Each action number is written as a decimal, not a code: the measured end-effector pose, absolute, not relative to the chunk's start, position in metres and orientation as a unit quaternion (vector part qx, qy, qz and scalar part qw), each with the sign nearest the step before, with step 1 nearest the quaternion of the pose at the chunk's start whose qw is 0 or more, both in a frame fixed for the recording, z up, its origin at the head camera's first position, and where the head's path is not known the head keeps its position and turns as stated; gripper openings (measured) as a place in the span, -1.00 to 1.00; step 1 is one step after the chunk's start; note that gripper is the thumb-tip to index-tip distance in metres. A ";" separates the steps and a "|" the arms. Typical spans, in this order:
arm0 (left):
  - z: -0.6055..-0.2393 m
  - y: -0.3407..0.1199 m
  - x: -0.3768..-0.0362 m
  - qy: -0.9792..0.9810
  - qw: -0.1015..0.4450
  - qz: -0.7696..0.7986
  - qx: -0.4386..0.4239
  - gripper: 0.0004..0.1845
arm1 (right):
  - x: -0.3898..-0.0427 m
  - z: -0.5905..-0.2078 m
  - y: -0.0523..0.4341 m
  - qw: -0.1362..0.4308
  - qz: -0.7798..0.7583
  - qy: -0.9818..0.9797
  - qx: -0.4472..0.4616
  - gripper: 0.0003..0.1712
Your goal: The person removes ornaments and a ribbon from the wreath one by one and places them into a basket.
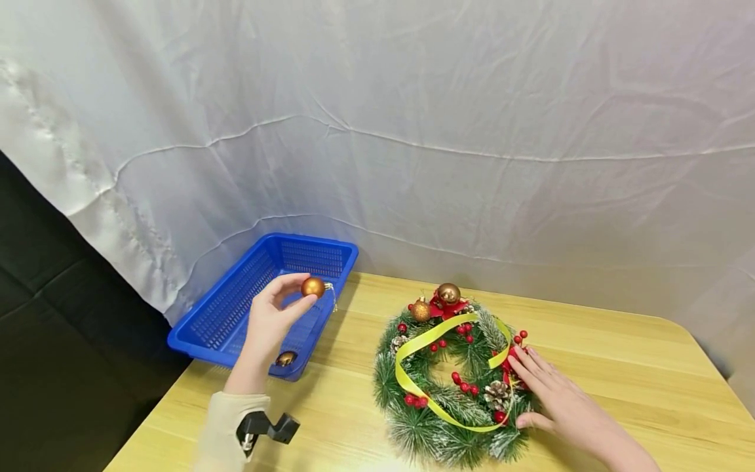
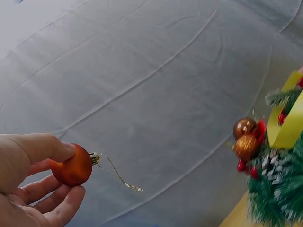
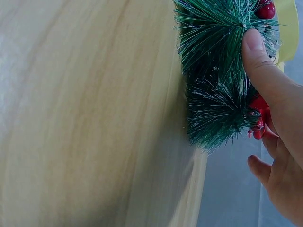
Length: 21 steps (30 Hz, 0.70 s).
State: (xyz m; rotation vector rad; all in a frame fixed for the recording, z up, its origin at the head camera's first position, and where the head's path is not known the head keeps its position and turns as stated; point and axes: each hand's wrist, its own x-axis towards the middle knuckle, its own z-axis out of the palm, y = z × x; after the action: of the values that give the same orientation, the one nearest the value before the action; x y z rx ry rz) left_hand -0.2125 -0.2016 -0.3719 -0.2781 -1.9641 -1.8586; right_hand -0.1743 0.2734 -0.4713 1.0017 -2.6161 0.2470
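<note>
My left hand (image 1: 272,316) is raised above the blue basket (image 1: 232,308) and pinches a small copper bauble (image 1: 313,287) between thumb and fingers. In the left wrist view the copper bauble (image 2: 72,165) shows a gold cap with a thin gold string hanging from it. A green wreath (image 1: 454,377) lies flat on the wooden table (image 1: 619,367), dressed with red berries, pinecones, two gold baubles (image 1: 448,293) and a loose yellow ribbon (image 1: 413,351). My right hand (image 1: 551,393) rests on the wreath's right side with straight fingers; its thumb (image 3: 258,61) presses the needles.
Another dark bauble (image 1: 286,358) lies in the basket's near corner. A white cloth backdrop (image 1: 413,131) hangs behind the table. The table's left edge drops off to a dark area (image 1: 59,341). A black clip (image 1: 268,427) sits on my left sleeve.
</note>
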 end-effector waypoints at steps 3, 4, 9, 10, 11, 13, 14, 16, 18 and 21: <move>-0.375 -0.212 -0.210 -0.715 0.217 -0.659 -0.081 -0.60 | -0.174 -0.471 0.273 0.163 0.086 -0.918 0.351 0.10; -0.377 -0.215 -0.209 -0.719 0.218 -0.656 -0.075 -0.60 | -0.174 -0.471 0.273 0.163 0.086 -0.918 0.350 0.10; -0.386 -0.229 -0.206 -0.743 0.224 -0.629 -0.042 -0.60 | -0.173 -0.470 0.273 0.159 0.089 -0.920 0.346 0.10; -0.388 -0.232 -0.206 -0.747 0.223 -0.626 -0.036 -0.60 | -0.173 -0.470 0.273 0.158 0.089 -0.921 0.345 0.10; -0.389 -0.235 -0.205 -0.751 0.223 -0.621 -0.031 -0.59 | -0.173 -0.470 0.273 0.157 0.089 -0.921 0.345 0.09; -0.392 -0.240 -0.204 -0.760 0.219 -0.612 -0.021 -0.59 | -0.173 -0.470 0.273 0.156 0.089 -0.922 0.344 0.09; -0.394 -0.243 -0.204 -0.766 0.218 -0.605 -0.016 -0.59 | -0.173 -0.470 0.272 0.156 0.088 -0.922 0.343 0.09; -0.396 -0.247 -0.203 -0.776 0.212 -0.594 -0.008 -0.58 | -0.173 -0.471 0.272 0.156 0.088 -0.922 0.344 0.09; -0.399 -0.251 -0.203 -0.787 0.204 -0.582 -0.001 -0.58 | -0.174 -0.471 0.272 0.157 0.087 -0.921 0.346 0.10; -0.403 -0.254 -0.204 -0.796 0.192 -0.575 0.003 -0.57 | -0.174 -0.471 0.273 0.159 0.088 -0.919 0.349 0.10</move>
State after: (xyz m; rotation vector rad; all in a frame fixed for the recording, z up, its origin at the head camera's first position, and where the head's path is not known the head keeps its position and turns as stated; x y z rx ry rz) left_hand -0.2036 -0.2537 -0.4033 0.0096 -2.2335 -1.6130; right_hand -0.1742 0.2730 -0.4714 0.9970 -2.6288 0.2521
